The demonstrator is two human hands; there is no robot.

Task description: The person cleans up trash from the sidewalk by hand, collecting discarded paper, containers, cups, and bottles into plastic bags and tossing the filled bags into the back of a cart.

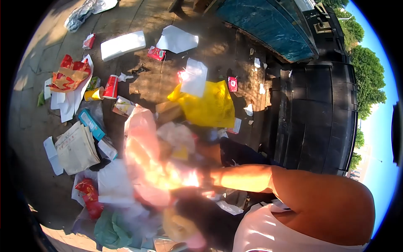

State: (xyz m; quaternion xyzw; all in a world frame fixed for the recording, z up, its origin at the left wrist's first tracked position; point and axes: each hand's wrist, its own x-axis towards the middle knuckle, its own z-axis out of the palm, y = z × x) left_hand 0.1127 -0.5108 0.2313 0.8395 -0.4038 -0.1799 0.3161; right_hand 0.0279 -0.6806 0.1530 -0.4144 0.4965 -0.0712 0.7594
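My right arm reaches in from the lower right, and my right hand is smeared by motion and glare at the edge of a pink plastic bag. Its fingers cannot be made out. The bag is puffed up and brightly sunlit. Close by are a blurred whitish bag and a yellow plastic bag with a white sheet over it. My left hand cannot be picked out. Below the pink bag lies a green plastic bag, beside a red crumpled wrapper.
Litter covers the paved ground: a red cup, a white foam block, a brown-and-red paper bag, folded papers and a blue box. A large black bin stands right, a blue-green metal panel above.
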